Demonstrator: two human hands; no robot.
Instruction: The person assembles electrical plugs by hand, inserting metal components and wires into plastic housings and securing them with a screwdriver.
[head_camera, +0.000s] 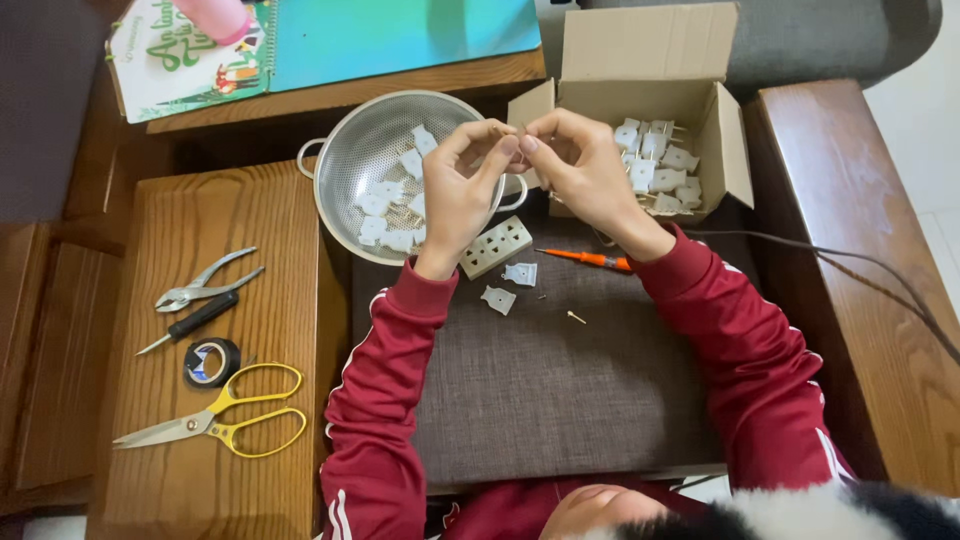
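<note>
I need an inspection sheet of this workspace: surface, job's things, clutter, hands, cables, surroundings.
Surface: grey fabric cushion between wooden side tables.
Job's things: small part pinched between both hands; white plug pieces in metal colander and cardboard box; socket strip; orange screwdriver.
Clutter: pliers, black tape roll, yellow scissors.
Hands: left hand and right hand raised, fingertips together.
Cables: dark cable on right table.
Surroundings: books behind.

Dark wooden furniture all round: broad flat armrest (200, 350) at one side, matching armrest (860, 290) at the other, brown woven seat cushion (550, 400) between; grey upholstered seat (830, 40) beyond; pale tiled floor (925, 130) in the far corner; soft, even daylight throughout
</note>
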